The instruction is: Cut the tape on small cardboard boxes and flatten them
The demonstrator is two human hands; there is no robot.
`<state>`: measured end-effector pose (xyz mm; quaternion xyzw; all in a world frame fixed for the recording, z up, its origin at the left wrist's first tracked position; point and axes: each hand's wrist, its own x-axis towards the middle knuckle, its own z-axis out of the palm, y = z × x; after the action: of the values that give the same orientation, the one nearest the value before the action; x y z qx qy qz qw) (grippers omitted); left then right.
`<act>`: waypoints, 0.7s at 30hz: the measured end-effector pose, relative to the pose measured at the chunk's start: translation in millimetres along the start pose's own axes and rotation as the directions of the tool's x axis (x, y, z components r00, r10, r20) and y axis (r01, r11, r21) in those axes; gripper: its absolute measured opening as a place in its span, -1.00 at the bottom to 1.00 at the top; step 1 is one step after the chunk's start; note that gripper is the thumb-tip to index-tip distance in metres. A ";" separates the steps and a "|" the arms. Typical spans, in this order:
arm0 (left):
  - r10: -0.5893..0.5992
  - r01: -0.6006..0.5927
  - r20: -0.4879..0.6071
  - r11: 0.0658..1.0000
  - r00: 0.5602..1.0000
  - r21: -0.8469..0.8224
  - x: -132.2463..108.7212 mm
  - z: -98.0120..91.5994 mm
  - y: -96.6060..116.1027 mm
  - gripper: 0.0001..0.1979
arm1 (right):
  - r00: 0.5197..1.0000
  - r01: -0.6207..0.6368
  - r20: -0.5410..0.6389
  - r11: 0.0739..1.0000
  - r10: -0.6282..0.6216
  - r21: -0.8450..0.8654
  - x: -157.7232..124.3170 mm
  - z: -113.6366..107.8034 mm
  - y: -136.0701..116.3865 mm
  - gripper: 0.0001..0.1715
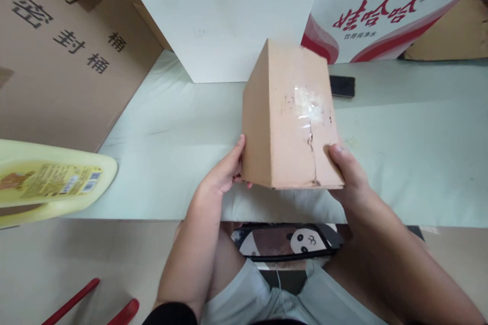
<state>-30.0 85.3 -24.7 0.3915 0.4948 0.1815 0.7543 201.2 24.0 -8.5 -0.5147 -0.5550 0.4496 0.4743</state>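
Observation:
A small brown cardboard box (pixel 293 147) is held tilted above the table near its front edge. Clear tape and dark scuffs mark the face turned up toward me, and a crack runs down to its lower edge. My left hand (pixel 231 165) grips the box's left side near the bottom, some fingers hidden beneath it. At the lower right corner my right hand (pixel 348 172) is closed round the box, thumb on the taped face and the other fingers hidden behind. Past the box's right side lies a black flat object (pixel 343 86), partly covered by it.
A pale green cloth covers the table (pixel 168 122). At the back stand a white box (pixel 229 25) and a white-and-red carton (pixel 366 25). A large brown carton (pixel 68 76) and a yellow jug (pixel 57 177) are on the left. Red bars (pixel 72 302) show on the floor.

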 end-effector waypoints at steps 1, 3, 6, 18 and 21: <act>-0.043 0.043 0.005 0.999 0.999 -0.003 -1.3 0.6 0.7 -0.18 | 0.994 -0.102 -0.013 0.989 0.104 0.105 2.3 0.4 -3.4 -0.30; -0.081 0.081 -0.010 0.997 0.997 0.014 -3.0 1.4 1.2 -0.22 | 0.963 -0.246 -0.030 0.917 0.268 0.314 6.6 0.9 -10.3 -0.37; -0.069 0.074 -0.065 0.993 0.995 0.087 -2.3 1.4 -0.8 -0.23 | 0.940 -0.296 -0.039 0.868 0.338 0.399 9.4 0.1 -13.6 -0.43; 0.266 0.019 -0.363 0.784 0.893 0.620 -9.2 -14.1 0.4 -0.48 | 0.970 -0.223 0.149 0.949 0.192 0.224 8.4 -2.3 -3.8 -0.20; 0.674 -0.305 -0.479 0.708 0.563 0.637 -8.6 -15.5 1.5 -0.71 | 0.970 -0.231 0.125 0.956 0.211 0.181 8.7 0.0 -3.3 -0.16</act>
<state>-47.4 86.9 -21.5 0.5971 0.6293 0.3915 0.3068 200.5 32.4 -4.7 -0.5007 -0.4714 0.5780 0.4393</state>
